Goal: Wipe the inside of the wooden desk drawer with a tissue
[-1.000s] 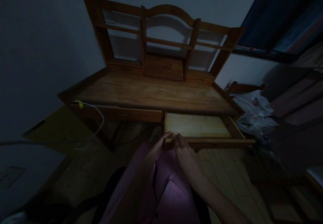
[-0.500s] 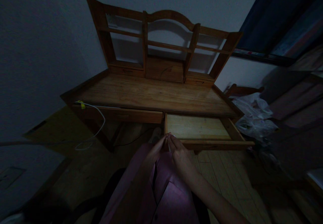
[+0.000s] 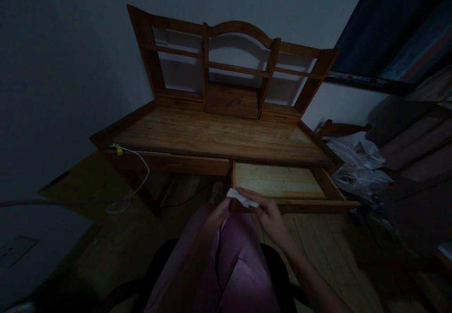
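A small, crumpled white tissue [image 3: 243, 198] is stretched between my two hands, above my lap and just in front of the pulled-out drawer [image 3: 278, 181]. My left hand [image 3: 219, 213] pinches its left end. The other end is gripped by my right hand [image 3: 267, 209], whose fingers lie along its upper edge. Dim light leaves it unclear whether the white piece is paper or thin cloth. Bare wood shows on the drawer's bottom.
A wooden desk [image 3: 197, 132] with a shelf hutch [image 3: 240, 67] stands against the wall. Over its left front edge hangs a white cable [image 3: 146, 164] with a yellow tag [image 3: 117, 148]. Plastic bags [image 3: 358, 155] are piled at the right, near a wooden chair back [image 3: 344, 127].
My hands have moved apart, the right one shifting rightward. The white tissue, mostly hidden between the fingers before, now shows stretched between them. The view has tilted slightly.
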The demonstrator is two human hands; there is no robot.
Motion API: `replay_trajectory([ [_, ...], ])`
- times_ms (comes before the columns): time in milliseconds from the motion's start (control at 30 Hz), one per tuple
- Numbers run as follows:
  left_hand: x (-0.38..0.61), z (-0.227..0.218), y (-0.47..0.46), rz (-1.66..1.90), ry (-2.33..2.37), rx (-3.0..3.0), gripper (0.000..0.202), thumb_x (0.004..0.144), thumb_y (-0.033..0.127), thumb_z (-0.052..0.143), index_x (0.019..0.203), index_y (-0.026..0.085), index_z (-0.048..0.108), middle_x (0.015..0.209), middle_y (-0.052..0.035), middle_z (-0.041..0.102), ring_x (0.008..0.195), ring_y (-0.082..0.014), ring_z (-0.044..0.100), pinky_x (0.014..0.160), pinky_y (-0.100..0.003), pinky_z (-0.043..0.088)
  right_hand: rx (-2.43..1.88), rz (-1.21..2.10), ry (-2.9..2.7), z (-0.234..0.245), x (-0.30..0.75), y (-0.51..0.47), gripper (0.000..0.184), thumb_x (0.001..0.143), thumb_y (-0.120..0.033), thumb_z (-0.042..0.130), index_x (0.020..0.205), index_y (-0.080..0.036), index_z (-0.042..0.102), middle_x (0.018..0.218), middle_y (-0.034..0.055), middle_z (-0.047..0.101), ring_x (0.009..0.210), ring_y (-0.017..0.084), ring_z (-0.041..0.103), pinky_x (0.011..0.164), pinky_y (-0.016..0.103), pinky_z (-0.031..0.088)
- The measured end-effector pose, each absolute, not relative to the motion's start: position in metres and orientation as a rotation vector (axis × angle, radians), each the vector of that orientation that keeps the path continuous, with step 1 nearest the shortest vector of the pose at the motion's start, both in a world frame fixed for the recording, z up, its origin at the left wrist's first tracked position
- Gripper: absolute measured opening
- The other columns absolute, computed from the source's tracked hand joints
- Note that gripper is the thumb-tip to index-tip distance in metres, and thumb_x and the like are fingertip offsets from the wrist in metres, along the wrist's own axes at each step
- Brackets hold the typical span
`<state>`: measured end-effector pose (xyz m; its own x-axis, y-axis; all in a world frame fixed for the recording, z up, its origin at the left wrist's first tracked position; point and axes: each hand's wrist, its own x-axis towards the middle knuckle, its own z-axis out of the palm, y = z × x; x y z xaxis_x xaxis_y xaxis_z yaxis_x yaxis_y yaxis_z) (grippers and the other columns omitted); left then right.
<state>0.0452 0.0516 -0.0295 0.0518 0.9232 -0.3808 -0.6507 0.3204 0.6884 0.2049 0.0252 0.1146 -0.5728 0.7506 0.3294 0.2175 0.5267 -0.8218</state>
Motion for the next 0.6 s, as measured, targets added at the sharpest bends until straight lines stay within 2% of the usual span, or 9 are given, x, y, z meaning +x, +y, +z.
replay_trajectory([
  [67, 0.044, -0.03, 0.051, 1.229, 0.919, 0.359, 0.037, 0.085, 0.037, 0.068, 0.116, 0.016, 0.069, 0.111, -0.0095, 0.073, 0.114, -0.0265, 0.065, 0.099, -0.041, 0.052, -0.838, 0.875, -1.955, 0.132, 0.234, 0.041, 0.054, 0.085, -0.01, 0.043, 0.129, -0.026, 0.07, 0.137, 0.0052, 0.066, 0.132, 0.022, 0.058, 0.116, 0.048, 0.041],
  [133, 0.043, -0.027, 0.049, 1.212, 0.929, 0.35, 0.053, 0.08, 0.042, 0.074, 0.126, 0.018, 0.066, 0.122, -0.0108, 0.071, 0.119, -0.0295, 0.063, 0.097, -0.044, 0.054, -0.967, 0.584, -1.877, 0.145, 0.276, 0.061, 0.054, 0.086, -0.011, 0.042, 0.131, -0.025, 0.069, 0.141, 0.0051, 0.064, 0.136, 0.023, 0.055, 0.119, 0.051, 0.037],
  [200, 0.043, -0.023, 0.047, 1.195, 0.922, 0.343, 0.062, 0.076, 0.047, 0.077, 0.13, 0.018, 0.064, 0.125, -0.0128, 0.07, 0.12, -0.0313, 0.063, 0.094, -0.044, 0.056, -1.149, 0.21, -1.859, 0.146, 0.326, 0.081, 0.058, 0.083, -0.009, 0.043, 0.134, -0.024, 0.067, 0.146, 0.0062, 0.06, 0.138, 0.025, 0.052, 0.119, 0.05, 0.037],
  [267, 0.042, -0.018, 0.045, 1.178, 0.91, 0.341, 0.066, 0.075, 0.047, 0.079, 0.131, 0.016, 0.064, 0.124, -0.0141, 0.071, 0.119, -0.0319, 0.064, 0.092, -0.043, 0.057, -1.312, -0.014, -1.957, 0.134, 0.372, 0.098, 0.06, 0.08, -0.007, 0.045, 0.135, -0.021, 0.066, 0.148, 0.0093, 0.057, 0.136, 0.027, 0.054, 0.116, 0.048, 0.041],
  [467, 0.042, -0.014, 0.046, 1.175, 0.924, 0.339, 0.06, 0.077, 0.046, 0.077, 0.128, 0.017, 0.065, 0.123, -0.0139, 0.071, 0.12, -0.0314, 0.063, 0.091, -0.042, 0.057, -1.327, 0.004, -2.404, 0.07, 0.421, 0.108, 0.066, 0.08, 0.001, 0.037, 0.138, -0.019, 0.063, 0.145, 0.0112, 0.059, 0.134, 0.022, 0.057, 0.112, 0.04, 0.048],
  [600, 0.042, -0.011, 0.044, 1.174, 0.937, 0.339, 0.057, 0.077, 0.043, 0.076, 0.127, 0.018, 0.065, 0.123, -0.0143, 0.07, 0.122, -0.0306, 0.062, 0.095, -0.044, 0.056, -1.355, -0.127, -2.425, 0.054, 0.414, 0.093, 0.071, 0.081, 0.003, 0.033, 0.144, -0.02, 0.057, 0.15, 0.0107, 0.055, 0.138, 0.02, 0.053, 0.111, 0.038, 0.049],
])
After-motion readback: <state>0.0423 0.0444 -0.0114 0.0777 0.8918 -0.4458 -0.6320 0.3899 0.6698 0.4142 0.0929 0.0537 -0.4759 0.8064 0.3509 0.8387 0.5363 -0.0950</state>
